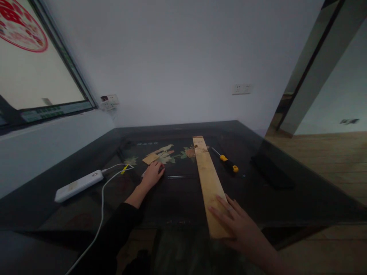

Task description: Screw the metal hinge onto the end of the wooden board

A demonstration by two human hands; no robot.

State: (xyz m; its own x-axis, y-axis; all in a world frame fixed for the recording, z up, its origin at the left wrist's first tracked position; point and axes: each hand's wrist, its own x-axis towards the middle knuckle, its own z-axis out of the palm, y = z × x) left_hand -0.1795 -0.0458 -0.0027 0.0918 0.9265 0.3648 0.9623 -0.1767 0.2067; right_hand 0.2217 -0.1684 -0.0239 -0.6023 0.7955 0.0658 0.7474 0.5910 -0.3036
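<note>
A long, pale wooden board (210, 179) lies lengthwise on the dark table, its near end sticking out past the front edge. My right hand (236, 225) grips that near end, with fingers over the top face and along the right side; the thumb is hidden. Further left, my left hand (154, 173) rests on the table with its fingers curled in. Whatever those fingers may hold is hidden, though a thin light-coloured sliver shows beside the wrist side. Just beyond the fingertips sits a small flat wooden piece (149, 159).
A yellow-and-black screwdriver (228, 162) lies right of the board. Further right is a black flat object (271, 172). A white power strip (78, 186) with its white cable (102, 206) occupies the table's left side. A wall (177, 68) borders the far edge.
</note>
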